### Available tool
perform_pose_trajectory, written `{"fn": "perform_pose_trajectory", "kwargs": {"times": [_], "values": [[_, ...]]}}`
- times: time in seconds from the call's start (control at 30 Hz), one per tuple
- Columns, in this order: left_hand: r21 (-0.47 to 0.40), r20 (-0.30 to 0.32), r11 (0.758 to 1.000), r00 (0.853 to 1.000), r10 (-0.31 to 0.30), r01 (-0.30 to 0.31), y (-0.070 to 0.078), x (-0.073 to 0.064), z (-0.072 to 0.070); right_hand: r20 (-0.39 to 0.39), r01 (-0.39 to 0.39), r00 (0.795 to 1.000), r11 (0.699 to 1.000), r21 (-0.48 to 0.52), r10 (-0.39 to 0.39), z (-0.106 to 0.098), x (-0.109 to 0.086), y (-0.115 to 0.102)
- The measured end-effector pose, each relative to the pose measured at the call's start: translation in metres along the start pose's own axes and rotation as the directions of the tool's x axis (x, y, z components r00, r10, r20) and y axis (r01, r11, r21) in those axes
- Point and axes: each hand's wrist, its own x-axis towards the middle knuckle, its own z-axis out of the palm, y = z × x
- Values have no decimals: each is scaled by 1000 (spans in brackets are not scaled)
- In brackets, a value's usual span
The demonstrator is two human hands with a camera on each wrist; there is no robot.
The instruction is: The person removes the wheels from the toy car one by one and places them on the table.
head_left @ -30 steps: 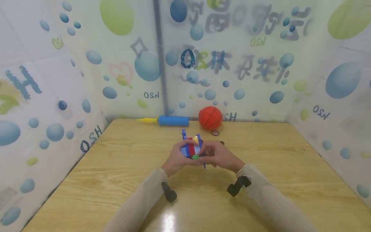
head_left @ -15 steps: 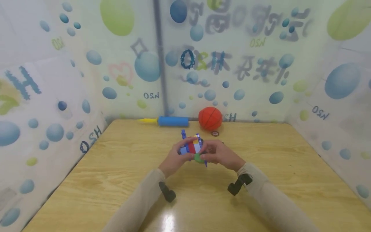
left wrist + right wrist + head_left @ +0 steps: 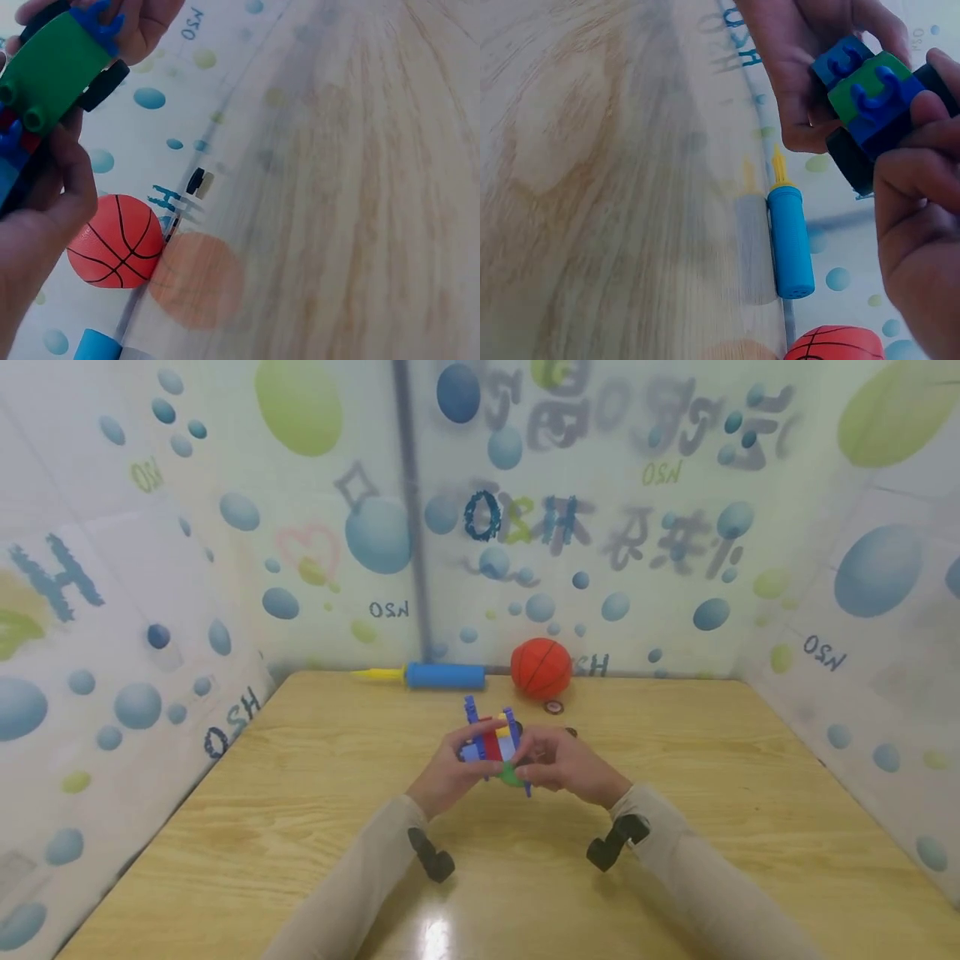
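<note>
Over the table (image 3: 517, 897), the left hand (image 3: 450, 768) and right hand (image 3: 576, 765) meet, thumbs on the near side, fingers clamped on either side of the block toy (image 3: 492, 745) between them. Its green block (image 3: 58, 67) shows more broadly than a second ago (a slight tilt, probably), suggesting the handling is still under way.

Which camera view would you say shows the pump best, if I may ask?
The right wrist view: the pump appears whole and large there. The head view shows it whole but smaller; the left wrist view, only part of its blue barrel.
</note>
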Motion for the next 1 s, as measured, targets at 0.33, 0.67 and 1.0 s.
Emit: {"fn": "perform_pose_trajectory", "kwargs": {"times": [0.33,0.67,1.0], "values": [[33,-165,999,986,7,-1,-2,-1,7,4,33,999,991,-129,-33,8,3,0],[75,-223,997,975,17,0,-1,-1,8,9,60,998,982,-178,-59,8,4,2],[128,-212,991,977,-10,38,-4,-2,5,18,102,995,956,-276,-101,13,1,1]]}}
